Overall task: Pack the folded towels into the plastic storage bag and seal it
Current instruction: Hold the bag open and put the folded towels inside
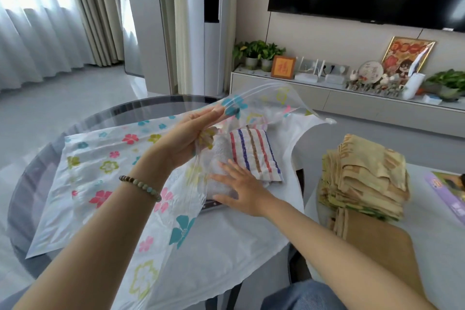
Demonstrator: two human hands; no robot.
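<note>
**Towels go into flowered bag**

Towels: a white one (221,158) and a striped one (254,153) lay at the storage bag (105,158) mouth on the glass table (37,158). Our left hand (186,138) pinched the upper flap, lifting it; right hand (241,189) pressed flat, fingers spread, on the white towel. More folded towels (364,176) sat nearby.

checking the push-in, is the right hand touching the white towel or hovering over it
Touching. The head view shows the right hand lying flat, palm down, on the white towel at the mouth of the flowered plastic bag, no gap visible.
</note>
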